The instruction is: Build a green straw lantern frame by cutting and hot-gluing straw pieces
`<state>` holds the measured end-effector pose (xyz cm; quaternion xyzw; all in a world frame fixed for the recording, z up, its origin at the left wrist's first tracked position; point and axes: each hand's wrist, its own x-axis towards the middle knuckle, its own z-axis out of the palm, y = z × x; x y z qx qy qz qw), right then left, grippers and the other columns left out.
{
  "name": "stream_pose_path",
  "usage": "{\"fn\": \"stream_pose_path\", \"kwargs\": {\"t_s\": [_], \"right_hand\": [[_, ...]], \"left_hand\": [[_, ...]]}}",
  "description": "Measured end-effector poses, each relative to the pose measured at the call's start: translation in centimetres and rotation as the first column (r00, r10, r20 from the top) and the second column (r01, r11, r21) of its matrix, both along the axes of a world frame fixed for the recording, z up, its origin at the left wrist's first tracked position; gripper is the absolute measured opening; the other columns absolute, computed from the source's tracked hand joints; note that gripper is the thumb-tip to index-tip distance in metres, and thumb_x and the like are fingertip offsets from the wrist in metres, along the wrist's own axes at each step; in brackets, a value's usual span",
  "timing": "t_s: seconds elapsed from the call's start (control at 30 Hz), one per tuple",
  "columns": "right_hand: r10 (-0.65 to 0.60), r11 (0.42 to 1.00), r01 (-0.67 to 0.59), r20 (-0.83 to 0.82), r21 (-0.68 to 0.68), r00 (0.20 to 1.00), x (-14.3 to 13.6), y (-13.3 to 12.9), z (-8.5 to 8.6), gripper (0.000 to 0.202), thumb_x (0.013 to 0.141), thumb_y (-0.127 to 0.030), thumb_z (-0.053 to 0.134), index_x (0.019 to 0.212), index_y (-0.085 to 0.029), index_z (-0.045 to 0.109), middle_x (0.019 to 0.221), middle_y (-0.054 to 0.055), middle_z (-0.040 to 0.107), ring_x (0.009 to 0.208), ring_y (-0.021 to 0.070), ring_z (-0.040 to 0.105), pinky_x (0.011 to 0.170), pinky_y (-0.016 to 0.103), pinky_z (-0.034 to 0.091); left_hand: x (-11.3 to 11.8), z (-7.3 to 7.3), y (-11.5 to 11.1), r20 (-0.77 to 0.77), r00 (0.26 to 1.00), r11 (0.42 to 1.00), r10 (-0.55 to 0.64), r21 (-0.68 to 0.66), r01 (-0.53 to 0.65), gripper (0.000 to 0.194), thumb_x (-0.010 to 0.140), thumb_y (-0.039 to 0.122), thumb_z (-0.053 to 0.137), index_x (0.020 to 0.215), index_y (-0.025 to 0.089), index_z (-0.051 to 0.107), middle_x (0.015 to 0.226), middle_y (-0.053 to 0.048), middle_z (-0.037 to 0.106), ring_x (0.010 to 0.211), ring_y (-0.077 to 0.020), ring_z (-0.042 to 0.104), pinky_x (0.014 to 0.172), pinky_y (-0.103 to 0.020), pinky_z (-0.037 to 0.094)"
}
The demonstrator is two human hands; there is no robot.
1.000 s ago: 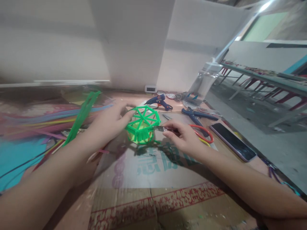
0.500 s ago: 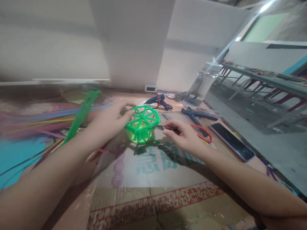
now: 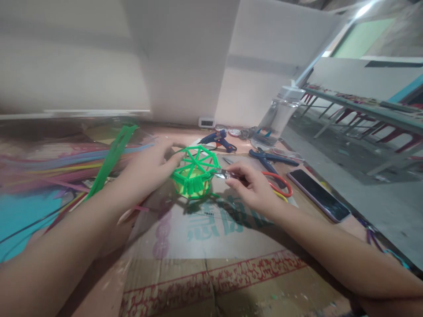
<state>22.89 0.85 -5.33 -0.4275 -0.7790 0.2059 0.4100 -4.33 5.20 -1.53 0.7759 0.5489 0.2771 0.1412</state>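
A small octagonal green frame, with fuzzy bars that look like pipe cleaners, stands on the work surface. Spokes cross its top, and a yellow-green part shows inside the lower section. My left hand holds the frame by its left side, thumb on the upper rim and the other fingers partly hidden behind. From the right, my right hand grips a small metal tool with two thin blades, possibly snips or tweezers. The blade tips are at the frame's right rim; whether they touch it is hard to tell.
Behind the frame lie a blue glue gun and a small white display. To the right are blue pliers, a red handle loop, a phone and a clear bottle. Green strips and colored stems lie left.
The metal tool's blades now show apart at the frame's right rim, where they looked closer together before. Both hands stay in nearly the same place.
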Motion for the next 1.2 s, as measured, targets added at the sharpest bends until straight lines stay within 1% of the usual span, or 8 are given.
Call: {"fn": "stream_pose_path", "kwargs": {"t_s": [0.37, 0.67, 0.77, 0.87, 0.97, 1.03, 1.13, 1.2], "right_hand": [[0.01, 0.999, -0.006, 0.097, -0.04, 0.995, 0.0, -0.4, 0.3, 0.02, 0.096, -0.034, 0.063, 0.111, -0.021, 0.067, 0.082, 0.003, 0.07, 0.072, 0.0186, 0.065, 0.066, 0.03, 0.05], [0.028, 0.981, -0.023, 0.022, -0.194, 0.999, -0.6, -0.4, 1.0, 0.014, 0.093, -0.031, 0.063, 0.101, -0.021, 0.067, 0.081, 0.002, 0.07, 0.071, 0.017, 0.063, 0.063, 0.028, 0.047], [0.02, 0.99, -0.016, 0.027, -0.138, 0.999, -0.5, -0.4, 1.1, 0.012, 0.094, -0.031, 0.063, 0.099, -0.02, 0.067, 0.08, 0.002, 0.07, 0.069, 0.0163, 0.062, 0.062, 0.028, 0.047], [0.001, 1.0, -0.001, 0.059, 0.004, 0.998, 0.0, -0.3, 1.6, 0.014, 0.095, -0.032, 0.063, 0.1, -0.02, 0.067, 0.083, 0.003, 0.07, 0.069, 0.0157, 0.061, 0.061, 0.027, 0.046], [0.044, 0.983, -0.077, 0.198, 0.164, 0.979, 0.8, -0.2, 2.8, 0.015, 0.097, -0.032, 0.063, 0.103, -0.02, 0.067, 0.087, 0.004, 0.072, 0.07, 0.0157, 0.061, 0.063, 0.028, 0.046], [0.067, 0.965, -0.139, 0.301, 0.225, 0.951, 1.2, -0.3, 3.6, 0.016, 0.1, -0.032, 0.061, 0.105, -0.019, 0.068, 0.086, 0.004, 0.072, 0.07, 0.0156, 0.061, 0.064, 0.029, 0.045], [0.081, 0.958, -0.172, 0.357, 0.229, 0.931, 1.4, -0.6, 4.3, 0.02, 0.101, -0.034, 0.061, 0.111, -0.018, 0.068, 0.089, 0.005, 0.074, 0.071, 0.0161, 0.062, 0.065, 0.03, 0.046], [0.084, 0.964, -0.164, 0.35, 0.207, 0.933, 1.3, -0.8, 4.5, 0.024, 0.101, -0.036, 0.06, 0.116, -0.018, 0.067, 0.094, 0.006, 0.075, 0.074, 0.0168, 0.064, 0.066, 0.03, 0.047]], "left_hand": [[0.3, 0.5, -0.3, -0.028, 1.0, 1.0, -0.01, 0.004, 0.01, 0.05, 0.095, 0.051, 0.046, 0.132, 0.024, 0.065, 0.119, -0.009, 0.074, 0.099, -0.0316, 0.071, 0.088, -0.044, 0.052], [0.3, 0.6, -0.5, -0.027, 0.999, 1.0, -0.028, 0.012, 0.028, 0.05, 0.095, 0.05, 0.045, 0.133, 0.024, 0.065, 0.125, -0.01, 0.073, 0.107, -0.0326, 0.07, 0.092, -0.045, 0.051], [0.4, 0.7, -0.6, -0.02, 0.999, 0.999, -0.032, 0.014, 0.032, 0.05, 0.096, 0.05, 0.046, 0.133, 0.024, 0.065, 0.124, -0.009, 0.074, 0.105, -0.0325, 0.07, 0.093, -0.045, 0.052], [0.4, 0.9, -0.6, -0.004, 1.0, 1.0, -0.02, 0.006, 0.02, 0.048, 0.096, 0.05, 0.046, 0.131, 0.025, 0.067, 0.123, -0.009, 0.075, 0.107, -0.0331, 0.07, 0.094, -0.046, 0.052], [0.4, 1.0, -0.4, 0.043, 0.998, 0.999, -0.041, 0.007, 0.041, 0.046, 0.095, 0.048, 0.048, 0.128, 0.025, 0.069, 0.129, -0.007, 0.074, 0.118, -0.0324, 0.067, 0.1, -0.045, 0.051], [0.4, 0.8, -0.2, 0.079, 0.994, 0.997, -0.081, 0.015, 0.08, 0.044, 0.095, 0.047, 0.049, 0.126, 0.025, 0.071, 0.13, -0.007, 0.074, 0.12, -0.0313, 0.065, 0.104, -0.044, 0.05], [0.5, 0.3, 0.1, 0.155, 0.976, 0.988, -0.153, 0.011, 0.153, 0.044, 0.097, 0.051, 0.049, 0.124, 0.025, 0.073, 0.13, -0.007, 0.074, 0.121, -0.0301, 0.065, 0.106, -0.044, 0.05], [0.7, -0.1, 0.3, 0.2, 0.962, 0.981, -0.188, 0.0, 0.192, 0.047, 0.098, 0.053, 0.049, 0.13, 0.025, 0.069, 0.134, -0.008, 0.071, 0.124, -0.03, 0.064, 0.108, -0.045, 0.049]]}}
